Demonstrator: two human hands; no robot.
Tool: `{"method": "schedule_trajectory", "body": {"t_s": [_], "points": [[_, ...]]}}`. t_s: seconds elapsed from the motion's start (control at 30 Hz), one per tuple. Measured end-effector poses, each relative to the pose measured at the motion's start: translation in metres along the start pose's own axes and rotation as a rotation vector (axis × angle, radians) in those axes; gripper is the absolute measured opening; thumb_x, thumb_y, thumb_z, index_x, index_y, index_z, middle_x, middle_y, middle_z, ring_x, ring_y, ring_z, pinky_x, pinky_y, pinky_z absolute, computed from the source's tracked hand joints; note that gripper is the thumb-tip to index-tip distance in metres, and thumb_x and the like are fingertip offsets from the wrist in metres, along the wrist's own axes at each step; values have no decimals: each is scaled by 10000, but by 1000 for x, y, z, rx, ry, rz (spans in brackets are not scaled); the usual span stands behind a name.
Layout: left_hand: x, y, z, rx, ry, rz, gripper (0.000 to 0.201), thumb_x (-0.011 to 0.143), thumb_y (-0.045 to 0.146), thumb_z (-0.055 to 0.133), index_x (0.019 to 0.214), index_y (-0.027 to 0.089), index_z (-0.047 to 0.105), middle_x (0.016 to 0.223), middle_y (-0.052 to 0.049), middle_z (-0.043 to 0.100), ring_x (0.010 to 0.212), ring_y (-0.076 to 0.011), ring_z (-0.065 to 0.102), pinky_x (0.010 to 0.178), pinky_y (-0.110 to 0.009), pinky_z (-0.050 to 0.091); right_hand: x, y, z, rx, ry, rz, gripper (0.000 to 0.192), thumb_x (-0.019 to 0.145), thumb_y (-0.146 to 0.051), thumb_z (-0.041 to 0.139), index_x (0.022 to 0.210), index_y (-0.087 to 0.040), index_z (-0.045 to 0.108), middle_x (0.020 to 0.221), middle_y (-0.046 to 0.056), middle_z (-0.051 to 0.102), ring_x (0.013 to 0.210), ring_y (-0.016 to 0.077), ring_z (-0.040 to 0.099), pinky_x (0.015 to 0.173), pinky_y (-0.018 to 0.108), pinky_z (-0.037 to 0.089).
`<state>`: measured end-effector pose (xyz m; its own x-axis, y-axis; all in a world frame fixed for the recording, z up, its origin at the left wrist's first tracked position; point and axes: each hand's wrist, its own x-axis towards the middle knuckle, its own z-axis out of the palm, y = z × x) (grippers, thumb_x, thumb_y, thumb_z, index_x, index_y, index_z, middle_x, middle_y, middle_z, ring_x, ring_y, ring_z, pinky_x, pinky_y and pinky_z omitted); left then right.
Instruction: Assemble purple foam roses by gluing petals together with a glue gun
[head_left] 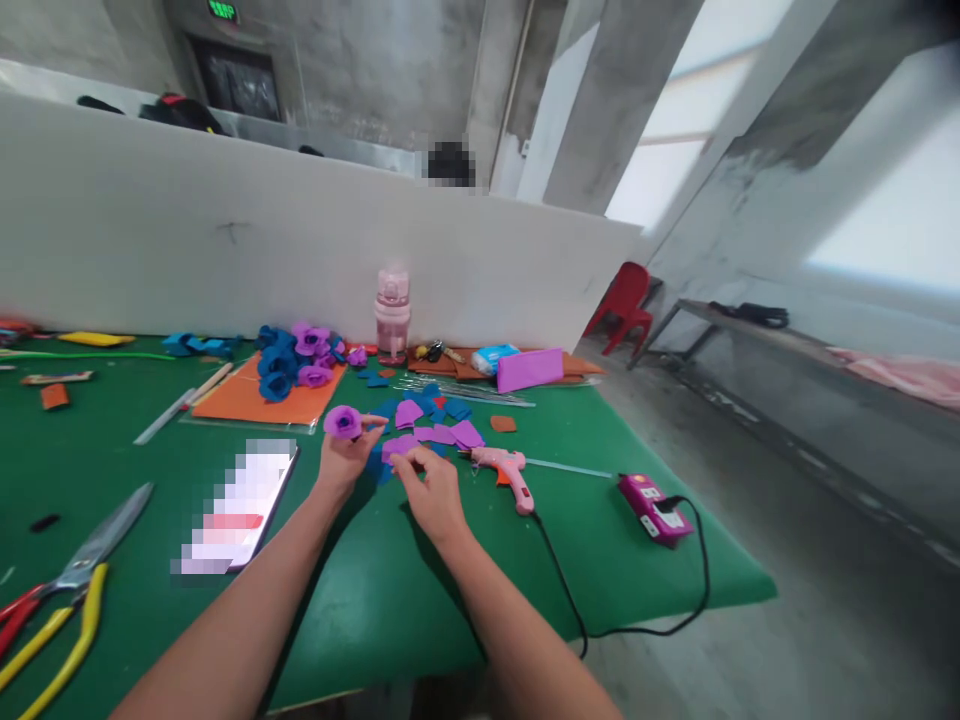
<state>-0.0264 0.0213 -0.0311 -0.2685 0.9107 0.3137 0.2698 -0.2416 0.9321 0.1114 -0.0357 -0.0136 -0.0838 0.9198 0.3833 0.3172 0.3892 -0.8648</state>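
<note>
Green-covered worktable (367, 620): left of frame centre, left hand (346, 465) holds a purple, dark-centred, rose-shaped flower (343, 422), seemingly from beneath to avoid crushing it; right hand (435, 490), fingers narrow, meets a flat purple piece (396, 446), grip unclear

From where I stand, I count one green table (360, 625). At its far edge there is one pink bottle (392, 325), and just in from that edge one heap of blue and purple flowers (277, 358), too bunched to number. One purple flower (343, 422) is in the left hand (343, 462). Nearer the front edge: one phone (240, 510), one pair of shears (105, 540). Toward the right edge: one glue gun (510, 466), one magenta box (651, 508). Mid-table, cut pieces (465, 434) overlap past counting.
</note>
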Motion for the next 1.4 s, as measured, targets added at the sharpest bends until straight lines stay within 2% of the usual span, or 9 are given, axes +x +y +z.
{"method": "schedule_trajectory", "body": {"t_s": [0.1, 0.17, 0.33, 0.47, 0.6, 0.9, 1.13, 1.3, 1.4], "points": [[0, -2, 0, 76, 3, 27, 197, 653, 353, 609, 725, 195, 701, 430, 51, 399, 427, -96, 338, 449, -232, 263, -7, -11, -26, 5, -109, -52, 161, 812, -225, 496, 869, -218, 646, 793, 2, 634, 712, 137, 553, 677, 241, 413], [0, -4, 0, 114, -5, 35, 212, 656, 361, 592, 728, 200, 708, 404, 52, 372, 413, -101, 327, 437, -236, 244, -2, -13, -52, -83, -150, -45, 148, 795, -258, 528, 730, -213, 653, 665, -14, 620, 636, 133, 543, 637, 237, 406], [1, -7, -1, 110, -31, 71, 231, 645, 356, 584, 737, 187, 712, 569, -6, 618, 516, -142, 505, 503, -234, 354, 42, 10, -120, -453, 8, 23, 209, 784, -336, 543, 671, -188, 636, 598, -13, 605, 559, 124, 514, 571, 227, 374], [2, -11, 1, 146, -67, 93, 268, 657, 357, 562, 764, 171, 722, 562, -14, 637, 510, -151, 530, 510, -237, 378, 77, 39, -145, -690, -109, 97, 158, 771, -241, 550, 875, -188, 658, 754, 5, 670, 695, 130, 586, 646, 212, 403], [2, -15, 3, 170, -73, 126, 265, 658, 350, 556, 763, 175, 725, 640, -24, 682, 559, -161, 572, 555, -240, 412, 100, 65, -135, -856, -389, 290, 147, 722, -270, 625, 801, -165, 691, 768, 31, 695, 715, 142, 613, 625, 204, 411], [1, -16, 4, 212, -74, 137, 282, 673, 342, 533, 757, 156, 728, 503, 3, 588, 451, -121, 466, 485, -222, 348, 124, 88, -103, -959, -627, 420, 197, 566, -246, 725, 441, -175, 590, 376, -6, 528, 420, 114, 525, 468, 201, 388], [-1, -8, 7, 184, -81, 115, 223, 650, 290, 554, 701, 163, 729, 521, -7, 617, 476, -135, 493, 496, -223, 362, 126, 91, -87, -1029, -620, 345, 144, 611, -211, 674, 486, -172, 613, 443, 7, 553, 502, 134, 555, 477, 207, 370], [0, -10, 5, 174, -94, 110, 231, 663, 284, 559, 753, 163, 734, 590, -18, 664, 514, -151, 545, 541, -238, 406, 134, 90, -76, -1069, -548, 286, 61, 643, -208, 667, 635, -151, 686, 628, 45, 657, 651, 158, 602, 542, 206, 374], [1, -12, 5, 143, -91, 107, 213, 659, 285, 570, 734, 163, 728, 601, -25, 666, 566, -177, 585, 580, -252, 432, 140, 81, -80, -1086, -494, 233, 190, 700, -260, 635, 829, -138, 704, 797, 79, 693, 746, 176, 615, 595, 215, 389]]}}
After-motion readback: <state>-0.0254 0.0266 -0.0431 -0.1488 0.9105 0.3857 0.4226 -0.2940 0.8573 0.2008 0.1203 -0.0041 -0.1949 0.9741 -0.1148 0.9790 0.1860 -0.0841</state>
